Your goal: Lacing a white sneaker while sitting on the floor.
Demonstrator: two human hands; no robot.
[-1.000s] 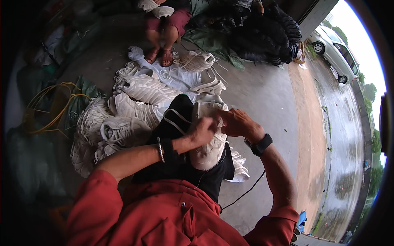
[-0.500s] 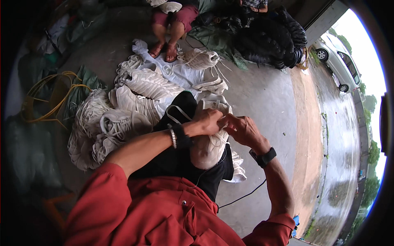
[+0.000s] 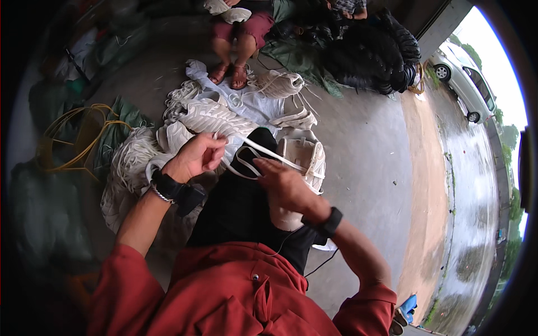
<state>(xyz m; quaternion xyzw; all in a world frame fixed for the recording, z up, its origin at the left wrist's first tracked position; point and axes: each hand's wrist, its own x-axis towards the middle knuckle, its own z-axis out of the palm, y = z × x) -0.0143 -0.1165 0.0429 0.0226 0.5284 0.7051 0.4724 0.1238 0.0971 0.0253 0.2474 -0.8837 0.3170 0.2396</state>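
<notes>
A pale beige shoe [image 3: 293, 149] rests on my black-trousered thigh, its opening turned away from me. My left hand [image 3: 199, 157] has lifted to the left and pinches a white shoelace [image 3: 263, 149], drawn taut back to the shoe. A slack loop of lace hangs below it, over the black cloth. My right hand [image 3: 286, 186] lies across the near side of the shoe, fingers stretched leftward and somewhat blurred. Its fingertips are beside the hanging loop; whether they touch it is hard to see.
Many pale shoes and laces [image 3: 131, 165] lie heaped at the left and ahead on a white sheet [image 3: 263, 109]. A seated person [image 3: 238, 42] in sandals faces me. Black bundled goods [image 3: 364, 59] are behind. Yellow strapping [image 3: 84, 131] lies left; a silver car [image 3: 464, 78] stands outside.
My hands were together at the shoe's laces. The left hand has pulled away leftward with the shoelace, and the right has moved left and nearer across the shoe.
</notes>
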